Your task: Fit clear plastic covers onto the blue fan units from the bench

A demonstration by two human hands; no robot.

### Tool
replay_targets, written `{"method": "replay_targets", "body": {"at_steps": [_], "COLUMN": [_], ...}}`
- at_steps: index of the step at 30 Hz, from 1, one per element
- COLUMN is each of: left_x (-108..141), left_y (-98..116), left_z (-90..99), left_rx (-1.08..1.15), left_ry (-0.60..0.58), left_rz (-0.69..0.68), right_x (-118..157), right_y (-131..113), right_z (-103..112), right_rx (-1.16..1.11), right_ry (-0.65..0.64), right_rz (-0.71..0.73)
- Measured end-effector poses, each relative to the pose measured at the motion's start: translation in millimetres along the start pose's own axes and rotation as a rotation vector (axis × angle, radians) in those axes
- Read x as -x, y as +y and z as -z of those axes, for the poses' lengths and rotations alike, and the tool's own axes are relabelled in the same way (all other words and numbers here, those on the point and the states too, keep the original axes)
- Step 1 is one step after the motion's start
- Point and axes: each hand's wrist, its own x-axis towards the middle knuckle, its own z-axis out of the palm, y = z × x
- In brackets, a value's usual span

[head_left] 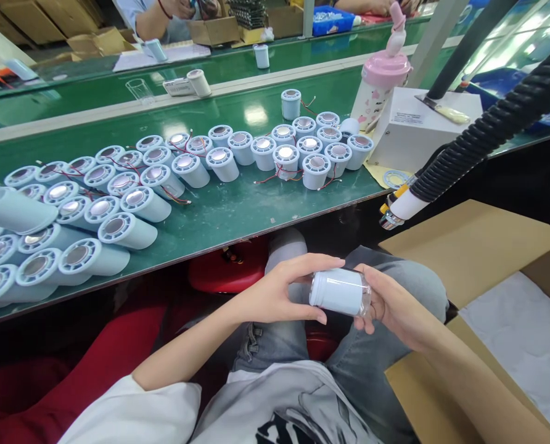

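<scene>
Above my lap I hold a light-blue cylinder [337, 291] with a clear plastic sleeve [365, 296] around its right end. My left hand [288, 290] grips the cylinder's left end, thumb below and fingers above. The clear end sits in my right hand [383, 302], whose fingers curl around it. On the green bench ahead, many similar light-blue cylinders [222, 164] stand or lean in groups, several with thin red and black wires. One stands apart, a light-blue cylinder [291, 105] farther back.
An open cardboard box [483, 246] with white lining is at my right. A black corrugated hose [492, 123] with a metal nozzle hangs above it. A white metal box [407, 132] and pink bottle [381, 80] stand on the bench. Across it, a person's arm [150, 21] shows.
</scene>
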Motion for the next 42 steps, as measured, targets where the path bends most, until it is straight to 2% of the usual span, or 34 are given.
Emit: {"method": "replay_targets", "body": {"at_steps": [3,8,13,16,17,19,23,24,25,27,29,32,38,40,42], "left_x": [-1,-2,0,1,1,1,2,2,2,2,2,2,1,0,-4], "left_y": [-2,-5,-1,4,6,8,7,7,7,9,11,13,-4,-7,-5], "left_z": [-1.1,-4.3,-8.4,-9.5,-9.6,-9.3,-6.8,-5.7,-4.5,-1.8,0.5,1.9,-3.2,-3.4,4.1], "left_rx": [0.037,0.102,0.074,0.063,0.071,0.113,0.322,0.359,0.363,0.282,0.205,0.275,0.457,0.474,0.449], "left_ry": [-0.006,0.001,0.034,0.046,0.057,0.091,0.082,0.059,0.042,0.027,0.013,-0.028,-0.075,-0.085,-0.115], "left_rz": [-0.02,-0.061,-0.02,0.032,0.061,0.136,0.264,0.274,0.27,0.226,0.169,0.157,0.278,0.326,0.403], "right_x": [-2,-4,-4,-5,-4,-3,0,1,1,1,2,3,-2,-4,-2], "right_y": [3,4,1,4,6,8,9,8,7,6,7,7,9,10,10], "right_z": [-1,0,-2,-3,-2,0,9,11,12,13,12,11,10,4,2], "right_rx": [-0.014,-0.077,-0.14,-0.099,-0.072,0.049,0.701,0.841,0.908,0.813,0.547,0.289,0.39,0.35,0.324], "right_ry": [0.0,-0.039,-0.092,-0.153,-0.153,-0.108,0.022,0.035,0.042,0.019,-0.037,-0.083,0.029,0.037,0.001], "right_rz": [-0.041,-0.192,-0.338,-0.31,-0.233,0.049,0.798,0.898,0.936,0.822,0.608,0.41,0.316,0.286,0.26]}}
